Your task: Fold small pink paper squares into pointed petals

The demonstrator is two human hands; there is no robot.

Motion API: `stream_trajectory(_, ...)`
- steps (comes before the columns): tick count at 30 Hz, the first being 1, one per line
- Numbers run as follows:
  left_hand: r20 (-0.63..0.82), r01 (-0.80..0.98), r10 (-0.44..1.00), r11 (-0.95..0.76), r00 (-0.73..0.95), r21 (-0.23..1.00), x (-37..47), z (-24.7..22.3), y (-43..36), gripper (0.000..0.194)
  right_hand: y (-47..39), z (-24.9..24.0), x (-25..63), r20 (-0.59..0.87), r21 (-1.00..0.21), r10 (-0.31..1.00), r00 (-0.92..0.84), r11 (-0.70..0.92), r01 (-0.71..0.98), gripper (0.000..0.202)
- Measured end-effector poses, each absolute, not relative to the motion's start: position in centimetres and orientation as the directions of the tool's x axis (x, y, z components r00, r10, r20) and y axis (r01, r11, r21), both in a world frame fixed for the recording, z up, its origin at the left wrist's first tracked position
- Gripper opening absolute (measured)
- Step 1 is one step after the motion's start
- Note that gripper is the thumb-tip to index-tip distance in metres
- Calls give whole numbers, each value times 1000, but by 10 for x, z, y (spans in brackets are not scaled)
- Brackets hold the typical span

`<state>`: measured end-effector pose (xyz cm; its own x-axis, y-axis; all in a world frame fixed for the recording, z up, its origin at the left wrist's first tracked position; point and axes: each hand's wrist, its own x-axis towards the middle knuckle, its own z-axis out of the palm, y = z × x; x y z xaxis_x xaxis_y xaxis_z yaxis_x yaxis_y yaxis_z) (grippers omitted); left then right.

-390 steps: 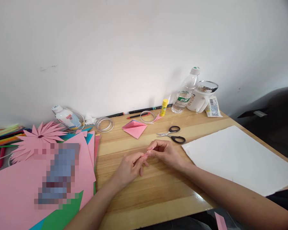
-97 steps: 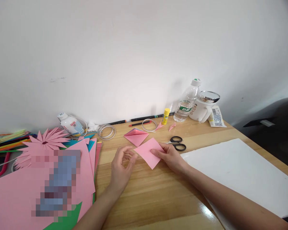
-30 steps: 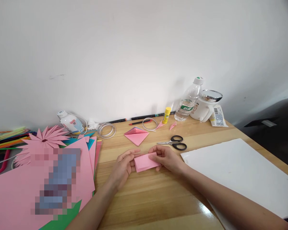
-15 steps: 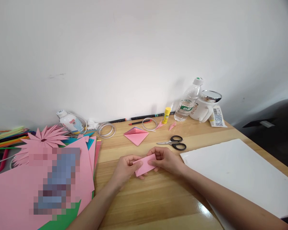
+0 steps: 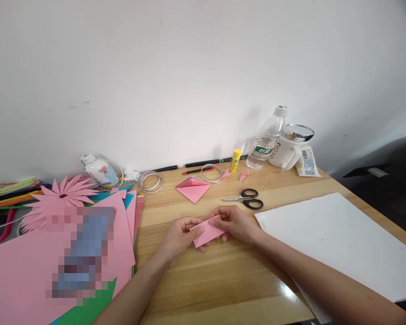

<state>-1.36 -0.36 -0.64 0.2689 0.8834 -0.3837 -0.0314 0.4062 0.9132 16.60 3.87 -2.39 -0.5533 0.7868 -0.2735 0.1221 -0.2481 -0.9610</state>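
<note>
A small folded piece of pink paper (image 5: 209, 233) is pinched between both hands just above the wooden table. My left hand (image 5: 180, 235) grips its left end, thumb on top and fingers underneath. At the upper right edge, my right hand (image 5: 235, 223) holds it the same way, its thumb pressed on the paper. Beyond the hands lies a stack of folded pink paper (image 5: 193, 192), its layers fanned at the back. Scissors with black handles (image 5: 252, 199) rest beside the right hand, blades pointing left.
Coloured sheets (image 5: 120, 234) and a pink paper pinwheel shape (image 5: 77, 192) lie at left. Along the wall stand a glue stick (image 5: 235, 161), a water bottle (image 5: 263, 144) and a white mug (image 5: 286, 151). A white board (image 5: 334, 243) covers the right side.
My right thumb has shifted up toward the paper's upper edge, uncovering more of its right part. The left hand keeps its hold. The view has tilted slightly.
</note>
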Motion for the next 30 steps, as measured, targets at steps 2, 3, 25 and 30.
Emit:
stream_trajectory(2, -382, -6, 879, 400, 285, 916, -14, -6, -4, 41, 38, -24, 165, -261, -964, 782, -565, -236, 120, 33)
stream_trajectory(3, -385, 8, 875, 400, 295, 916, -14, -6, -4, 40, 37, -24, 165, -255, -966, 777, -575, -229, 118, 32)
stream_trajectory(25, -256, 212, 938, 208, 235, 955, -7, -1, -7, 35, 32, -22, 161, -179, -970, 782, -597, -242, -27, 36)
stream_trajectory(30, -183, 236, 978, 155, 100, 959, -8, -5, -7, 33, 33, -21, 163, -158, -976, 799, -580, -215, -31, 33)
